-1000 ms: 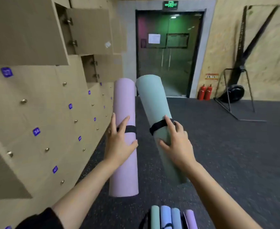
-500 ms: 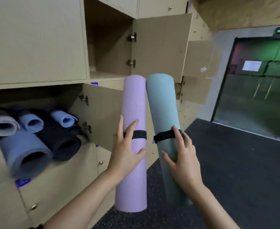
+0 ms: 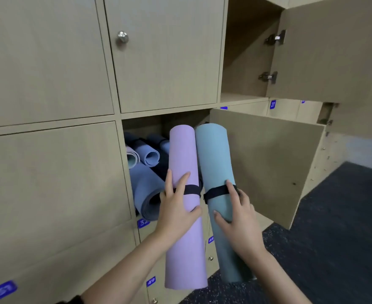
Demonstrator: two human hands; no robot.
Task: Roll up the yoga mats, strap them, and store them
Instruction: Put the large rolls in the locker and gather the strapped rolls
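**At the locker wall (image 3: 49, 183): two strapped mats held up**

Near the middle of the view, the left hand (image 3: 176, 207) grips a rolled purple yoga mat (image 3: 182, 154) around its middle. Its fingers lie spread over the front, two of them crossing a black strap (image 3: 191, 189) that circles the roll, and the thumb hooks round the right side. Just to the right, the right hand (image 3: 237, 218) holds a rolled teal yoga mat (image 3: 213, 154) the same way. Its forefinger lies over a second strap (image 3: 215, 191), and its thumb presses on the front of the roll lower down. Both mats stand nearly upright, and their far ends touch side by side.

One compartment (image 3: 145, 126) of the beige wall stands open directly behind those far ends, its door (image 3: 268, 163) swung out to the right. Inside lie stored mats (image 3: 151, 155), blue-grey and dark, rolled, with their ends facing out. The largest sits at the bottom edge, beside the left hand. Up and to the right an upper compartment (image 3: 242, 62) is also open, its own door (image 3: 334, 51) swung right. A metal knob (image 3: 122, 37) sits on a closed door at top centre. Small blue number tags mark the doors, and the tag (image 3: 143, 222) beneath the stocked compartment reads 32. Dark speckled flooring (image 3: 334, 238) fills the lower right.
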